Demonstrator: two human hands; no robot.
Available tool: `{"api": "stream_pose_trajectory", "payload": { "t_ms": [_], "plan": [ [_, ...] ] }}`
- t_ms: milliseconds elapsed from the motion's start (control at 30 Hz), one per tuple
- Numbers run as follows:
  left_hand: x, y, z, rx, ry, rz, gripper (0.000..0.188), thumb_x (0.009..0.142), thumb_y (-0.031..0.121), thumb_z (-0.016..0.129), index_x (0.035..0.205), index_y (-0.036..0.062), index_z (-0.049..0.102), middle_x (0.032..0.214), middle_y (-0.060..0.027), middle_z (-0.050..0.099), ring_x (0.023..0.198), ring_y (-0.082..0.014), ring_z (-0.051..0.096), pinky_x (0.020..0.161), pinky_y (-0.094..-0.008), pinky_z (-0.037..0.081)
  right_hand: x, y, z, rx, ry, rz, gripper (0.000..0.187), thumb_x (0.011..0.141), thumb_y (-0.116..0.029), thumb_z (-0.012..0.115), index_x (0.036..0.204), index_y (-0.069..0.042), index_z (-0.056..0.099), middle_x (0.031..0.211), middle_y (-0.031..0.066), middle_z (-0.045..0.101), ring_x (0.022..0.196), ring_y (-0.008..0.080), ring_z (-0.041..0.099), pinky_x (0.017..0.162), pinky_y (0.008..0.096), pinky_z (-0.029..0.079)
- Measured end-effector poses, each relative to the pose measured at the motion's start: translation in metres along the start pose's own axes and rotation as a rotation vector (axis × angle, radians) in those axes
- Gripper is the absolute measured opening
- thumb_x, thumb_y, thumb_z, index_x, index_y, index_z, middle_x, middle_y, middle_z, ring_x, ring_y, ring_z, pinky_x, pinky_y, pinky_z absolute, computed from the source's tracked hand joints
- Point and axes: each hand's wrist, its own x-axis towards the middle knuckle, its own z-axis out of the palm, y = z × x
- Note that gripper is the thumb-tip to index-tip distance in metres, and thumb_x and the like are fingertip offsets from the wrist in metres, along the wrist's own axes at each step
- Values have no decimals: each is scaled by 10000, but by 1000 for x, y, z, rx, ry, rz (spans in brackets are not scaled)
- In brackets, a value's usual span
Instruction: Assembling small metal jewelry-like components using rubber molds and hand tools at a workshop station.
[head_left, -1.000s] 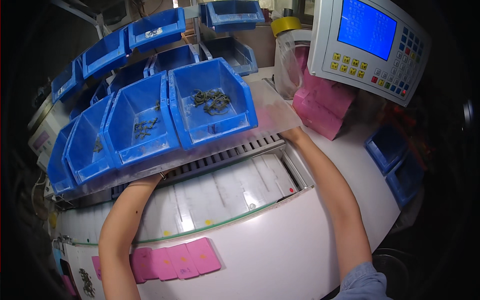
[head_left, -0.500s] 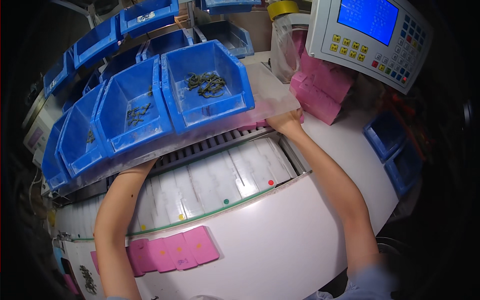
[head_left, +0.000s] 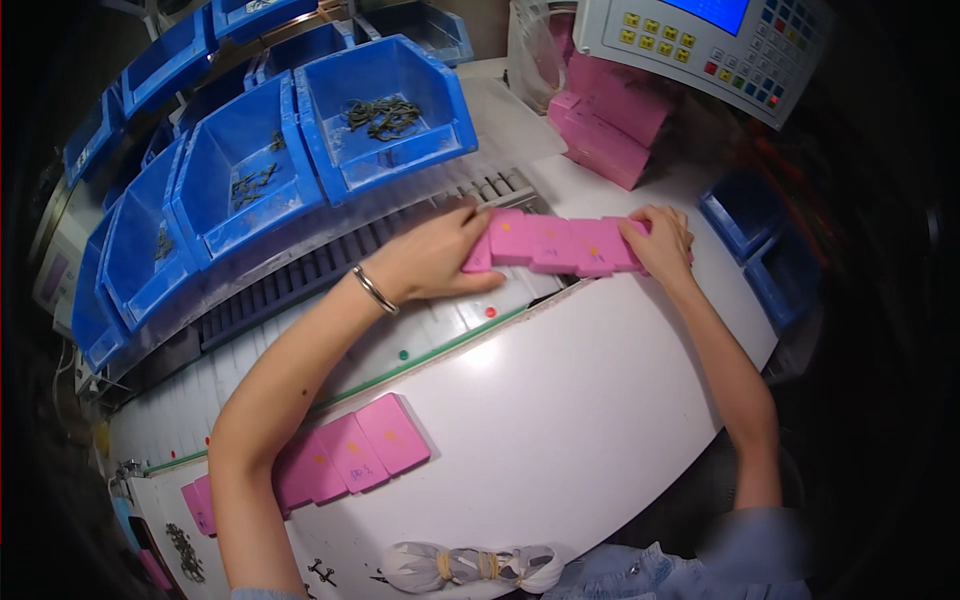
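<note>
A row of flat pink blocks with small yellow marks stretches between my two hands above the far right of the white table. My left hand, below a silver bangle, grips the left end of the row. On the right end my right hand is closed, its fingertips partly hidden behind the blocks. Under the row lie the end of a roller track and a white segmented strip with coloured dots. A second row of pink blocks lies on the table, partly covered by my left forearm.
Blue bins holding dark green pieces stand on a ledge over the rollers. A keypad panel overhangs a pink stack at the back right. Two blue bins sit at the right edge. A tied cloth bundle lies at the near edge.
Both hands have come out from under the bin ledge toward me, with the row of pink blocks now between them. My left hand has moved far to the right. The view has shifted.
</note>
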Motion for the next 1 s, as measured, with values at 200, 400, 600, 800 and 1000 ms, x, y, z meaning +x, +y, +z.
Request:
{"api": "stream_pose_trajectory", "payload": {
  "t_ms": [200, 400, 600, 800, 1000],
  "plan": [
    [-22, 106, 34, 103, 109, 11, 796, 686, 449, 669, 1201, -98, 405, 965, -183, 476, 891, -293, 498, 724, -403, 402, -72, 58, -51, 16, 52, -158, 170, 701, -154, 655, 848, -73, 632, 975, 99, 555, 1011, 289, 452, 893, 382, 337],
    [-47, 179, 59, 47, 70, -173, 862, 683, 434, 679, 1240, -134, 348, 976, -175, 448, 934, -282, 439, 771, -389, 387, -105, 83, -90, 55, -114, -211, 256, 725, -47, 603, 979, -18, 589, 1077, 137, 533, 1083, 311, 439, 954, 392, 331],
    [-68, 193, 60, 128, 347, -224, 831, 682, 443, 675, 1194, -135, 371, 1092, -234, 446, 1055, -335, 412, 880, -397, 349, -118, -60, -72, 248, -137, -550, 386, 727, -36, 598, 1108, 3, 546, 1244, 174, 478, 1229, 332, 365, 1017, 383, 299],
    [-174, 246, -31, -264, -16, -286, 712, 745, 393, 665, 1195, -96, 411, 1101, -205, 492, 1061, -319, 478, 862, -375, 405, -153, -165, -23, 572, -664, -1011, 635, 709, -93, 676, 1274, -6, 400, 1304, 188, 420, 1229, 328, 379, 1036, 370, 294],
    [-254, 239, -48, -539, 432, -617, 430, 798, 46, 627, 1194, -40, 487, 1075, -153, 570, 891, -195, 612, 728, -277, 508, -175, -197, -64, 567, -661, -979, 713, 637, -67, 681, 1280, 0, 378, 1239, 195, 456, 1174, 354, 398, 999, 395, 328]
  ]
}}
